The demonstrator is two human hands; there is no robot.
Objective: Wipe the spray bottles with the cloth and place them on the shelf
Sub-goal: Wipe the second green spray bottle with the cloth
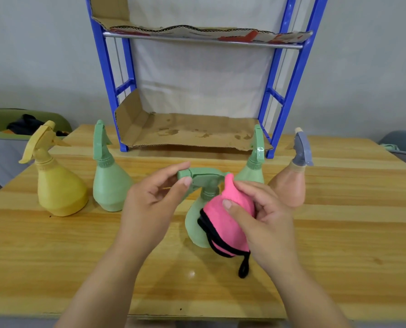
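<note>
The wooden tabletop [55, 256] carries all items. A blue-framed shelf [293, 86] stands at its far edge, both tiers lined with cardboard and holding no bottles.

Four spray bottles stand upright in front of the shelf:
- yellow spray bottle [57, 190], far left;
- left green spray bottle [109, 185], just beside the yellow one;
- right green spray bottle [254, 171], near the shelf's right front post;
- peach spray bottle [289, 188] with a grey trigger head, far right.

A fifth bottle, the held green spray bottle [194, 223], is at centre, between the two hands and nearer the person than the other four. Contact between its base and the tabletop cannot be determined.

The left hand [150, 200] pinches the nozzle end of its trigger head between thumb and fingers. The right hand [268, 221] grips a pink cloth [230, 216] with black trim, thumb on top, pressing it against the right side of the bottle's body. A black loop hangs from the cloth's lower edge.
</note>
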